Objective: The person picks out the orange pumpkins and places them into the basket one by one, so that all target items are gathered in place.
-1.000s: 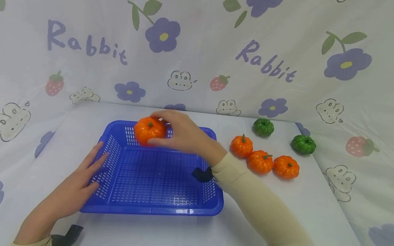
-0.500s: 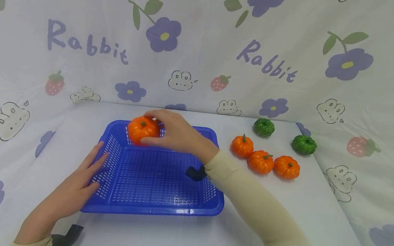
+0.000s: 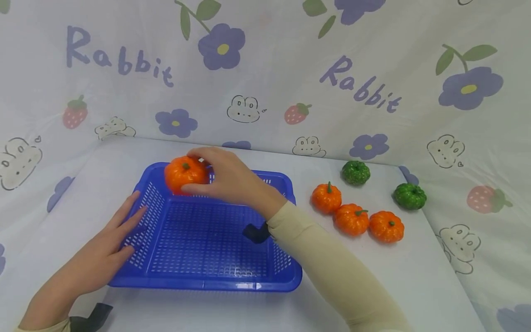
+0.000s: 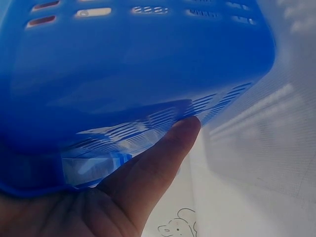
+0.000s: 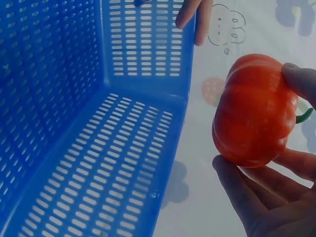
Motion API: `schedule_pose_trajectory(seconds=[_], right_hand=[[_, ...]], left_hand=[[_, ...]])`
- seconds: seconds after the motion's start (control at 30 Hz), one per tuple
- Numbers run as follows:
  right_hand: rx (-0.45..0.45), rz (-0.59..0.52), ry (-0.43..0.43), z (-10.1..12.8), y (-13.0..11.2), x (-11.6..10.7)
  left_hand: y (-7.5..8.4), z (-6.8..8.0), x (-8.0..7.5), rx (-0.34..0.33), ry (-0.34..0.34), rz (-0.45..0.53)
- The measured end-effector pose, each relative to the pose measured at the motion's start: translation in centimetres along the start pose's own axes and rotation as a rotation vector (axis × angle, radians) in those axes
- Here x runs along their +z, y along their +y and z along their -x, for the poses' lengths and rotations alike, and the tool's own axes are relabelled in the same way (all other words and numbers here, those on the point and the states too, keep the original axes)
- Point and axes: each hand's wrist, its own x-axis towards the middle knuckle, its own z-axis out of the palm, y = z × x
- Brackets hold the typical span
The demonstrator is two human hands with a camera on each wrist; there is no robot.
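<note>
the right hand (image 3: 236, 177) grasped an orange pumpkin (image 3: 185, 174) with a green stem, its digits pressed to opposite sides. seen from the head, the pumpkin was at eleven o'clock from the middle of the blue basket (image 3: 203, 283), overlapping the far rim close to the corner; in the right wrist view, white surface showed between it and the basket's edge, and its stem pointed to three o'clock.

the left hand (image 3: 97, 258) gripped nothing: at nine o'clock, its fingers lay extended against the basket's side, tips over the rim.

at three o'clock from the basket, on the white table (image 3: 423, 281), three smaller orange pumpkins (image 3: 351, 220) sat close together in a slanting line. beyond them were two green pumpkins, the lighter one (image 3: 356, 173) at two o'clock and the darker one (image 3: 410, 196) nearer three. at twelve hung a pale cloth (image 3: 274, 78) printed with flowers, strawberries and rabbits.
</note>
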Motion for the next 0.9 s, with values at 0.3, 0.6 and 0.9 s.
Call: schedule_pose_trajectory(seconds=[0.3,0.6,0.9], right_hand=[[0.026,0.022,-0.003,-1.0,-0.1,1.2],[0.074,0.028,0.027,-1.3,0.9,3.6],[0.133,0.066,0.017,-1.1,1.3,5.7]], left_hand=[[0.0,0.0,0.0,0.003,-0.007,-0.004],[0.0,0.1,-0.1,0.010,0.004,-0.023],[-0.3,0.2,-0.1,0.027,0.015,-0.043]])
